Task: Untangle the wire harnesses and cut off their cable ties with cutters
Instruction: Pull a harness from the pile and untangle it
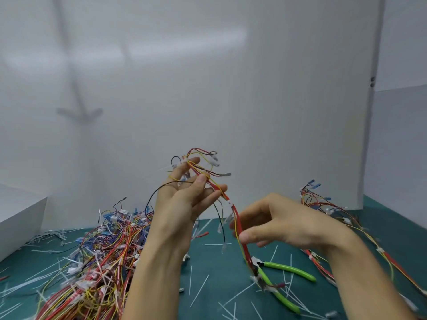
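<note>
Teal surface [215, 262] carries a big tangled pile of wire harnesses [99, 262] at left. Raised, the left hand [182, 199] holds one harness [231, 204] between thumb and fingers near its top; the right hand [282, 225] pinches its red wires lower down. Green-handled cutters [286, 269] lie beneath, among scattered cut cable ties [199, 291].

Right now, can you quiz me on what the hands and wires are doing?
1. True or false: the cutters are in a hand.
2. On which side of the mat is the big pile of wires? A left, B right.
3. Fill in: the left hand and right hand both hold one ____.
Key: 1 false, they lie on the mat; 2 A; 3 harness.
</note>
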`<action>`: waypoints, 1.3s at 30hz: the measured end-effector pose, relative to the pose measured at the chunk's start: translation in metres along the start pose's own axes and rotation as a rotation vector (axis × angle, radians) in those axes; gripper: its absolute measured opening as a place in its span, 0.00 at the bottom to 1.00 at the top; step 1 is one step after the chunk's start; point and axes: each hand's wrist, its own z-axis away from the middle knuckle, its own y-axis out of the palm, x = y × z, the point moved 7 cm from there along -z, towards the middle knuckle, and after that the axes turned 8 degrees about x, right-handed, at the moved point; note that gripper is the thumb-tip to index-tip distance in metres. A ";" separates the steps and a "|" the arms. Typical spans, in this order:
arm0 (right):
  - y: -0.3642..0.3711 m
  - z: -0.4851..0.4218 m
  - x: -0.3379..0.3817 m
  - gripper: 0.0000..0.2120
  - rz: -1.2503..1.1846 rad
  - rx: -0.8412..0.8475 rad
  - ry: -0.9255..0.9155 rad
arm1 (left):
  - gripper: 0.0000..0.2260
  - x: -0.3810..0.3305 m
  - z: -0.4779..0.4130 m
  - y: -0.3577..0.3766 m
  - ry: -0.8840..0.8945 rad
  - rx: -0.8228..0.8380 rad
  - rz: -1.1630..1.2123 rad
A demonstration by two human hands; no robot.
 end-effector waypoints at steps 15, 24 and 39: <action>-0.009 0.000 0.003 0.04 -0.133 -0.157 -0.026 | 0.05 -0.015 0.004 -0.001 -0.019 -0.179 0.481; -0.016 0.009 -0.002 0.07 -0.003 -0.168 0.037 | 0.11 -0.017 0.008 -0.003 -0.103 -0.109 0.171; -0.040 0.007 0.002 0.26 -0.914 -0.510 -0.304 | 0.23 0.028 0.013 0.050 -0.038 0.419 -1.433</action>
